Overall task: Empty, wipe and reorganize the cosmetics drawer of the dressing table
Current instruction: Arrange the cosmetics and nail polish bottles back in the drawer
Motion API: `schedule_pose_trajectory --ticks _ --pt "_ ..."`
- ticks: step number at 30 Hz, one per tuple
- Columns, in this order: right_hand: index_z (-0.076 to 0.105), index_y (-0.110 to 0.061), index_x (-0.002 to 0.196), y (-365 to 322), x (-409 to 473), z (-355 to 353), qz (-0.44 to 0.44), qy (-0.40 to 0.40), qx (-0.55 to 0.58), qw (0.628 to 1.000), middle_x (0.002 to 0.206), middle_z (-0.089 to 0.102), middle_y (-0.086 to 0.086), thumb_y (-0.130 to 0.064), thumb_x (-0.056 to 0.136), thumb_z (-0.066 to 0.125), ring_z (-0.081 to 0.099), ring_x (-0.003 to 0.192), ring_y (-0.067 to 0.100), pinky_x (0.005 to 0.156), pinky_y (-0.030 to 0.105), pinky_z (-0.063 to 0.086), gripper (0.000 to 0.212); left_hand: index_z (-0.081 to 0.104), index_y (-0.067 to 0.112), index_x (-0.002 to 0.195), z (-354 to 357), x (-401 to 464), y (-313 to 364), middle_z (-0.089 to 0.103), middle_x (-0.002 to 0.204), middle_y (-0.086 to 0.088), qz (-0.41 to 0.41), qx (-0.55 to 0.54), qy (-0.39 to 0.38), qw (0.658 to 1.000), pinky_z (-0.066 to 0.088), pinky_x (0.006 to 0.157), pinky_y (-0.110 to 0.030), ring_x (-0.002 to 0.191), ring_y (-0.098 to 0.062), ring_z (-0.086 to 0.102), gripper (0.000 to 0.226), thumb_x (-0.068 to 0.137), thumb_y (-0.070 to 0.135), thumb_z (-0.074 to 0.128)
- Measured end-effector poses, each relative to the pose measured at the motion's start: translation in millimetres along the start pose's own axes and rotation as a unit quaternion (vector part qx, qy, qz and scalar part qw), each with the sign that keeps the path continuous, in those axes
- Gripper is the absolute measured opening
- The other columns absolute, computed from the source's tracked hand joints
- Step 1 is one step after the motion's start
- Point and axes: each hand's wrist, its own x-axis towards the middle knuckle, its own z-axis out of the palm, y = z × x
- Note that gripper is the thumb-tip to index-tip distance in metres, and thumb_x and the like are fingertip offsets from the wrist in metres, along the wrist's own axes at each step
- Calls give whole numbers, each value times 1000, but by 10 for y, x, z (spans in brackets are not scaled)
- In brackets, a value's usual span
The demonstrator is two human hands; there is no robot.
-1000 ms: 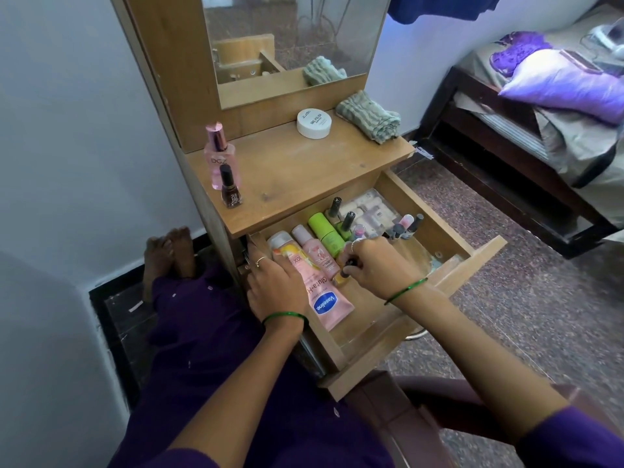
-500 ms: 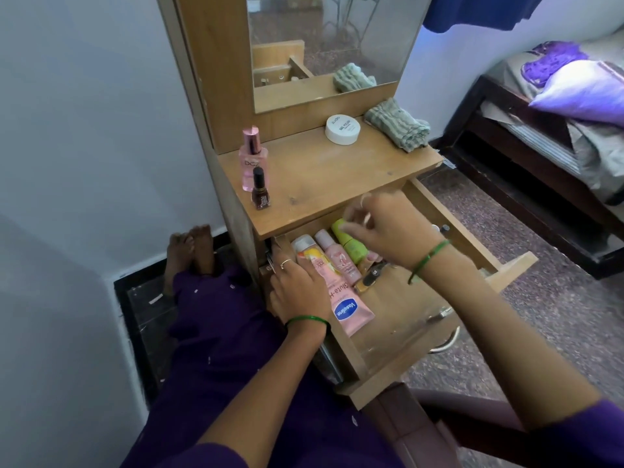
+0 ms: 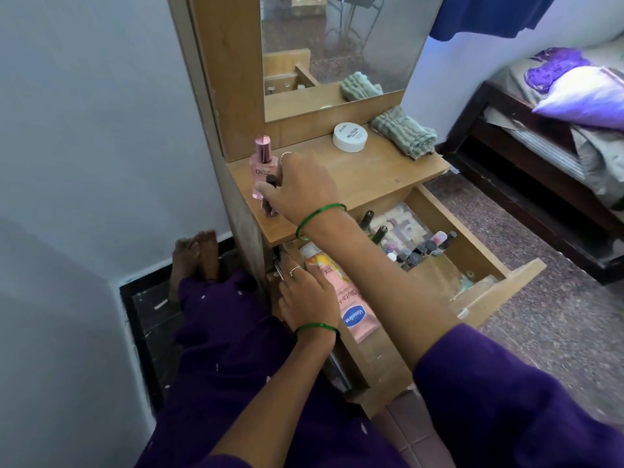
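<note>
The dressing table's drawer [image 3: 490, 296] is pulled out and holds a pink Vaseline tube [image 3: 355, 316], other tubes, a cluster of small nail polish bottles [image 3: 422, 248] and a clear box [image 3: 400, 221]. My right hand [image 3: 302, 187] is up on the tabletop [image 3: 374, 179], its fingers closed around a small dark nail polish bottle [image 3: 270, 207]. That bottle stands right in front of a pink perfume bottle [image 3: 261, 168]. My left hand [image 3: 309, 297] lies flat on the tubes at the drawer's left side, holding nothing.
A white round jar [image 3: 350, 137] and a folded green cloth [image 3: 405, 132] sit at the back of the tabletop under the mirror [image 3: 337, 45]. A bed [image 3: 557, 150] stands to the right. My legs and feet lie left of the table, against the wall.
My right hand has lifted out of the drawer and moved up and left to the tabletop beside the perfume bottle. My left hand has stayed at the drawer's left side.
</note>
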Motion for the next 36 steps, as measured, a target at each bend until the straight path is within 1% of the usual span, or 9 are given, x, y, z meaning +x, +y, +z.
schedule_pose_trajectory --ticks 3,7,10,15,20,23,25,28,36 --pt "29 -23 60 23 -31 13 10 -3 32 999 62 36 -6 -27 86 59 45 67 20 57 28 33 40 49 -3 119 8 -1 -5 60 113 -22 -2 4 1 1000 49 78 -48 99 -37 59 37 99 25 35" --pt "47 -13 70 199 -160 -136 21 14 72 997 71 54 3 -30 81 66 51 69 20 58 26 38 27 41 -3 130 -5 -9 14 57 122 -23 -2 -8 8 1000 47 81 -50 104 -40 57 41 98 22 36" --pt "48 -14 67 460 -380 -415 48 37 76 995 71 58 5 -32 79 69 52 65 18 54 23 37 30 38 2 133 3 4 2 57 121 -21 -5 -3 9 1000 49 80 -49 103 -38 58 42 98 25 35" --pt "60 -3 75 1027 -819 -733 157 67 12 985 72 64 5 -31 77 70 62 72 22 71 34 51 29 38 2 132 18 -9 -15 58 119 -22 10 -2 18 1000 49 77 -47 103 -38 58 41 98 23 36" --pt "52 -8 65 1517 -1089 -419 247 18 4 969 71 66 12 -29 77 72 62 66 26 61 35 53 31 37 2 133 14 -12 -15 58 120 -21 12 -4 18 1000 50 77 -47 104 -38 58 41 98 23 35" --pt "48 -13 64 1607 -1129 -237 273 -5 2 962 73 64 9 -28 77 73 60 70 23 63 31 48 32 36 3 135 11 -12 -13 58 119 -21 13 -3 21 1000 50 75 -47 103 -37 58 43 98 25 34" --pt "51 -14 68 1627 -1116 -146 287 -3 10 958 76 67 9 -29 76 74 62 73 22 66 32 51 28 38 2 132 3 -22 -4 58 118 -21 13 -5 21 1000 50 75 -48 102 -38 58 40 98 24 35" --pt "47 -19 62 1630 -1089 -62 291 0 18 957 73 68 9 -29 76 73 66 72 23 69 37 55 31 40 0 129 -3 -23 -1 58 117 -22 12 -7 17 1000 51 76 -49 101 -38 59 38 99 23 35" --pt "47 -21 58 1628 -1091 23 301 14 56 952 75 69 11 -22 76 75 68 76 25 74 38 57 33 40 -1 128 -4 -18 -10 58 116 -21 9 -3 9 1000 51 76 -48 101 -36 59 39 99 26 34"
